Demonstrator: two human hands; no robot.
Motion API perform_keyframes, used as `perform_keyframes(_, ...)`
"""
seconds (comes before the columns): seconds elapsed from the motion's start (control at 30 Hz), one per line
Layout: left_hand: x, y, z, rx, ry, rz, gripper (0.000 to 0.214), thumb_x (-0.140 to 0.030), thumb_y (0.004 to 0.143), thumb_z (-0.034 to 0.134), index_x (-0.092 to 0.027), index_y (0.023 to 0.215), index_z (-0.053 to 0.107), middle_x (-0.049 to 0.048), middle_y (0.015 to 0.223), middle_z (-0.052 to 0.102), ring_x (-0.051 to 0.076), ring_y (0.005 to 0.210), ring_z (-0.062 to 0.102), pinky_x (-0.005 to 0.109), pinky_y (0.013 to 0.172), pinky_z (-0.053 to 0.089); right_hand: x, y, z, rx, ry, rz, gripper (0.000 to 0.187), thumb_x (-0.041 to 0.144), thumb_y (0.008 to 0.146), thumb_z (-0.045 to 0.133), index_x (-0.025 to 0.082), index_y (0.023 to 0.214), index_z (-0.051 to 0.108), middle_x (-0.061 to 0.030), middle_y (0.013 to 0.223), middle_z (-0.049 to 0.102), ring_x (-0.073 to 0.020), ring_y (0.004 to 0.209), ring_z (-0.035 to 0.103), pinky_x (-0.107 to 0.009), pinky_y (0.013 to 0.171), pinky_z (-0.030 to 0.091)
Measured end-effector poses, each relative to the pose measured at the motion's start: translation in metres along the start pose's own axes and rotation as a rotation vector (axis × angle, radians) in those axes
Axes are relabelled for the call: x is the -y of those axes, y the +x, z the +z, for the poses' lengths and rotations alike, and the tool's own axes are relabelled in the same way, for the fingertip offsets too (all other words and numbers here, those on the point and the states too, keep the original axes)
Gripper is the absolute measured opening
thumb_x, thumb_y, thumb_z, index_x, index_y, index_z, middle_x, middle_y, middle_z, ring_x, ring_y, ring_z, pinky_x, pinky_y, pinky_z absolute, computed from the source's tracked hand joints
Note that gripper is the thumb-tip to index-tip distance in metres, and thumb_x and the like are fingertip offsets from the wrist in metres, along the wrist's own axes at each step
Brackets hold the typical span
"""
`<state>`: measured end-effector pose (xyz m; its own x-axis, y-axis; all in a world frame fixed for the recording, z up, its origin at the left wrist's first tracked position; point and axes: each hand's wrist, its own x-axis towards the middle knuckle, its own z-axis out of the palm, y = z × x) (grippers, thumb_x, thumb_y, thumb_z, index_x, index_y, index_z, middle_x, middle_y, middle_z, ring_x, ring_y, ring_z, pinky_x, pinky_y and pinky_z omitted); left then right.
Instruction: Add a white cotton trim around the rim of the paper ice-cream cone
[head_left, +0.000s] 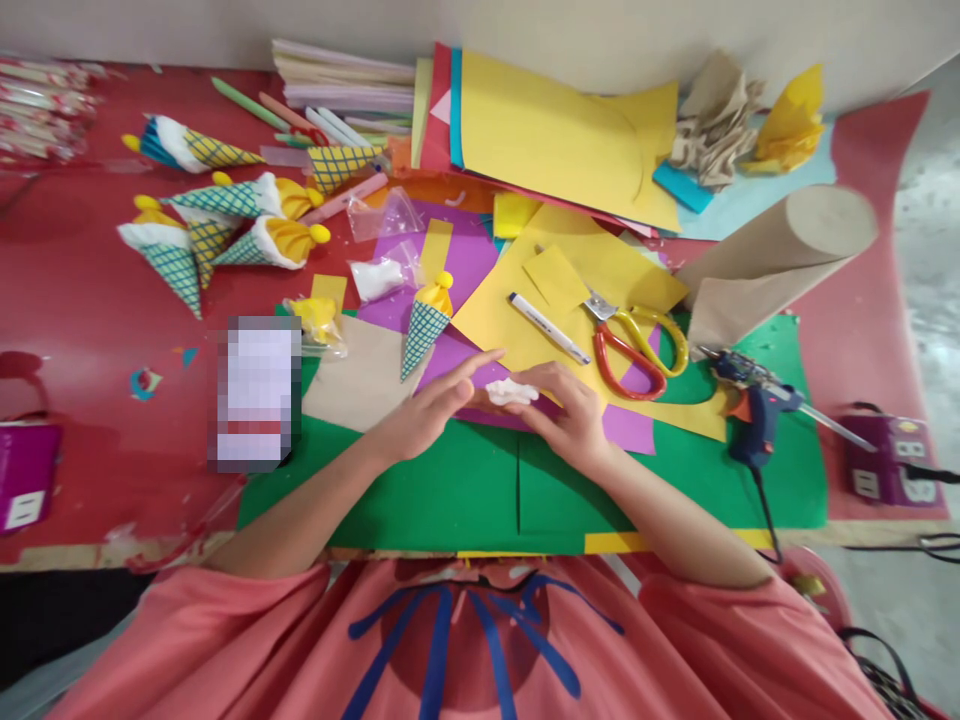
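My right hand [570,415] pinches a lump of soft white material [512,392], which looks like clay or cotton, between thumb and fingers. Facing it from the other side, my left hand [429,412] has its fingers stretched out and holds nothing. A small paper cone [426,328] with a teal lattice pattern and a yellow top lies just beyond my left hand. Beyond my right hand are a white marker [550,328] and scissors [634,340] with one red and one yellow handle. A clear bag [386,275] with white stuff inside rests farther back.
A blue glue gun [756,415] and a brown paper roll [780,250] are at right. Finished-looking cones [240,225] cluster at left, near a blurred-out rectangular object [256,392]. Yellow sheets [562,140] are stacked at the back; green sheets [450,500] cover the front.
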<state>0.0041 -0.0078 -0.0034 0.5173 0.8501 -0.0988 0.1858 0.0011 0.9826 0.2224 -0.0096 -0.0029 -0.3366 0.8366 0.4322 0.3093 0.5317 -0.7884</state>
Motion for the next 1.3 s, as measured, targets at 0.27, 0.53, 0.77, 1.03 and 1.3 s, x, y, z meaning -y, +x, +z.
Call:
perform_keyframes(0.27, -0.006, -0.006, 0.006, -0.174, 0.389, 0.195, 0.052, -0.042, 0.087, 0.069, -0.027, 0.136, 0.06, 0.0042, 0.124, 0.074, 0.02, 0.107, 0.073, 0.027, 0.094, 0.057, 0.006, 0.0, 0.002, 0.096, 0.149, 0.227, 0.032, 0.048, 0.096, 0.058, 0.019, 0.093, 0.072, -0.0066, 0.085, 0.076, -0.017, 0.075, 0.072, -0.026, 0.069, 0.056)
perform_keyframes(0.53, -0.009, -0.001, 0.01, -0.378, 0.385, 0.269, 0.018, -0.03, 0.088, 0.07, -0.023, 0.103, 0.077, 0.0001, 0.099, 0.08, 0.015, 0.085, 0.077, 0.018, 0.081, 0.059, 0.001, 0.0, 0.0, 0.131, 0.071, 0.162, 0.063, 0.059, 0.089, 0.062, 0.02, 0.138, 0.052, -0.0088, 0.101, 0.074, -0.0217, 0.09, 0.072, -0.032, 0.079, 0.058)
perform_keyframes(0.77, -0.012, -0.005, 0.004, -0.278, 0.354, 0.131, 0.035, -0.045, 0.092, 0.061, -0.026, 0.119, 0.073, 0.0, 0.104, 0.08, 0.016, 0.089, 0.077, 0.02, 0.079, 0.06, 0.004, 0.001, 0.001, 0.086, 0.001, 0.04, 0.025, 0.038, 0.096, 0.06, 0.019, 0.112, 0.067, -0.0073, 0.089, 0.074, -0.0173, 0.077, 0.07, -0.027, 0.069, 0.058)
perform_keyframes(1.03, -0.005, -0.006, 0.006, -0.239, 0.408, 0.26, 0.049, -0.039, 0.085, 0.073, -0.027, 0.131, 0.065, 0.0021, 0.121, 0.074, 0.018, 0.103, 0.075, 0.022, 0.091, 0.058, 0.005, 0.0, 0.0, 0.078, 0.114, 0.151, 0.024, 0.044, 0.094, 0.064, 0.021, 0.098, 0.068, -0.0051, 0.089, 0.077, -0.0161, 0.076, 0.073, -0.025, 0.069, 0.057)
perform_keyframes(1.3, -0.009, -0.004, 0.006, -0.339, 0.293, 0.109, 0.025, -0.04, 0.085, 0.072, -0.027, 0.105, 0.078, -0.0002, 0.101, 0.08, 0.017, 0.087, 0.077, 0.02, 0.081, 0.06, -0.001, -0.003, 0.001, 0.14, 0.314, 0.257, 0.066, 0.061, 0.087, 0.065, 0.022, 0.135, 0.043, -0.005, 0.095, 0.071, -0.0161, 0.074, 0.069, -0.027, 0.066, 0.056)
